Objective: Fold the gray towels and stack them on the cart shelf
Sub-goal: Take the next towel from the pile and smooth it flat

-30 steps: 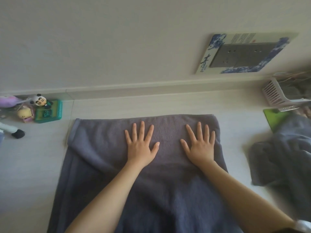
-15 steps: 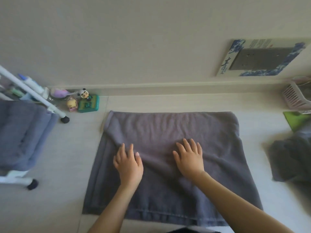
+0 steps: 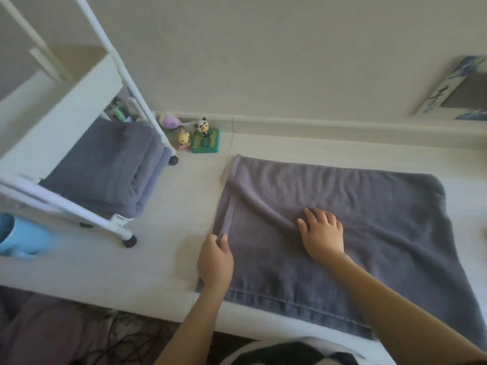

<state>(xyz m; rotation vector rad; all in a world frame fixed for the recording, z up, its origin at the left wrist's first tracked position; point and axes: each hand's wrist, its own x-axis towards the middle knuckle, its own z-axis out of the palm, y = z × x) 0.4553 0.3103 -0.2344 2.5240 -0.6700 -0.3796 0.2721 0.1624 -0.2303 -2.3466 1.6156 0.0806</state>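
Observation:
A gray towel (image 3: 355, 206), folded once, lies flat on the pale floor in front of me. At its left edge my left hand (image 3: 214, 259) pinches the doubled hem between thumb and fingers. My right hand (image 3: 322, 233) rests on the towel's middle beside a diagonal wrinkle, its fingers bent against the cloth. On the bottom shelf of the white cart (image 3: 79, 101) at the left sits a stack of folded gray towels (image 3: 110, 164).
Small toys, among them a panda figure (image 3: 204, 126) on a green box (image 3: 205, 146), stand by the baseboard next to the cart's wheel. A light blue object (image 3: 21, 238) sits at the far left. A blue-patterned board (image 3: 458, 90) leans on the wall at right.
My left hand slid from the towel's middle to its left edge and took hold of the hem. My right hand stayed on the towel. My view swung left, so the cart came into sight.

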